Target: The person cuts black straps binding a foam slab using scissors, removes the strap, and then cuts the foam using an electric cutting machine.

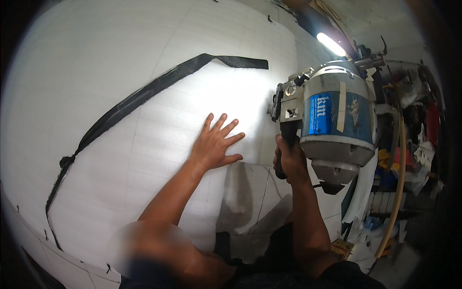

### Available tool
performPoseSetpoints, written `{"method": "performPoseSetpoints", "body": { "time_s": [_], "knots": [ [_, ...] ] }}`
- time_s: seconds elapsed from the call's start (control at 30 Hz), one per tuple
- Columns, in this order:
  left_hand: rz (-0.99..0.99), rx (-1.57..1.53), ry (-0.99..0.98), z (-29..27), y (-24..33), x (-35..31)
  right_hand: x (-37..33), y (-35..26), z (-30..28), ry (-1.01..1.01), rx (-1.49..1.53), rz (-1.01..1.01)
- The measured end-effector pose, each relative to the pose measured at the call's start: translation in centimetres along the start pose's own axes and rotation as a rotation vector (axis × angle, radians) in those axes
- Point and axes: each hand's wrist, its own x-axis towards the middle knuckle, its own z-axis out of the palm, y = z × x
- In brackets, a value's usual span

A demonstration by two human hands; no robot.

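My left hand (pixel 214 144) lies flat with its fingers spread on a white foam-like sheet (pixel 159 130) that covers most of the surface. My right hand (pixel 291 159) is wrapped round the black handle of an electric cloth cutting machine (pixel 341 115), which has a grey motor housing with a blue band. The machine stands at the right edge of the sheet; its blade and foot are hidden from here. Beyond my left hand, a long strip of black fabric (pixel 149 91) lies bent across the sheet, with a knot-like bunch toward its near left end.
A lit tube lamp (pixel 331 44) shines above the machine. At the right, shelves hold a jumble of cloth scraps and bags (pixel 414 154). A tan hose-like length (pixel 400 178) hangs beside them. Light tiles (pixel 269 197) show near my body. Small black scraps (pixel 108 268) dot the sheet's edges.
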Motion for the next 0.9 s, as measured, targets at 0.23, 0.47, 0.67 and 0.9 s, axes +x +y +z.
{"method": "performPoseSetpoints", "body": {
  "time_s": [0.23, 0.47, 0.67, 0.9],
  "knots": [
    [0.012, 0.007, 0.009, -0.3, -0.1, -0.1, 1.7, -1.1, 0.0, -0.001, -0.037, -0.010],
    [0.025, 0.006, 0.026, -0.1, 0.1, -0.2, 2.2, -1.3, 0.0, 0.034, -0.037, -0.006],
    [0.023, 0.032, 0.011, -0.5, 0.3, -0.7, 2.8, -0.2, 0.0, 0.001, -0.030, -0.073],
    [-0.007, -0.101, 0.011, -0.4, 0.0, 1.1, 6.5, 4.1, -1.4, -0.009, -0.146, -0.285]
  ]
}}
